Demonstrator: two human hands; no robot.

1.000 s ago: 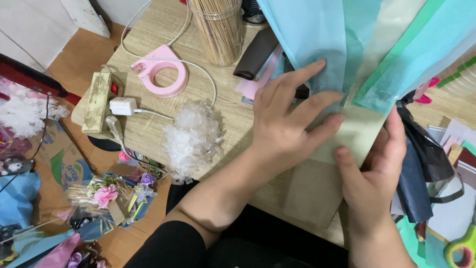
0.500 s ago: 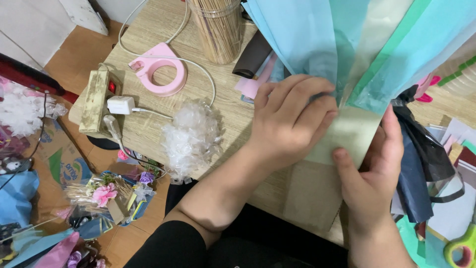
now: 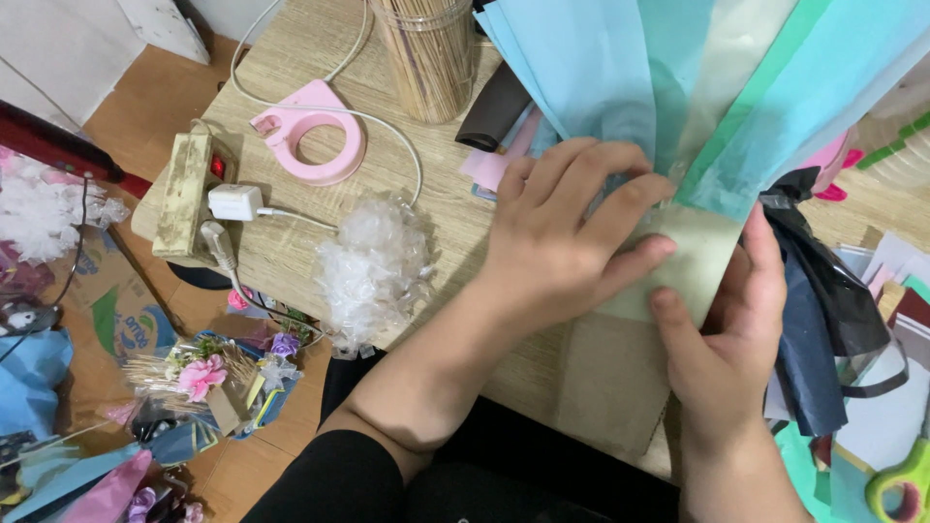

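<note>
Right hand [image 3: 727, 358], lower right of frame, pinches the pale green paper sheet [image 3: 693, 261] thumb over edge, while the left hand [image 3: 572, 242] lies flat and spread on it at centre. Judgement: press firmly with the flat fingers and keep the edge aligned. Crumpled clear plastic [image 3: 373, 266] sits left; pink tape dispenser [image 3: 312, 131], stick jar [image 3: 426, 53] and blue-green sheets [image 3: 620, 68] crowd the top.

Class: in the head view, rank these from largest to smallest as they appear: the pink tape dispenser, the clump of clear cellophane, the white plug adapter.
1. Clump of clear cellophane
2. Pink tape dispenser
3. White plug adapter

All three lie on the same table, so camera nearness hardly affects this order.
</note>
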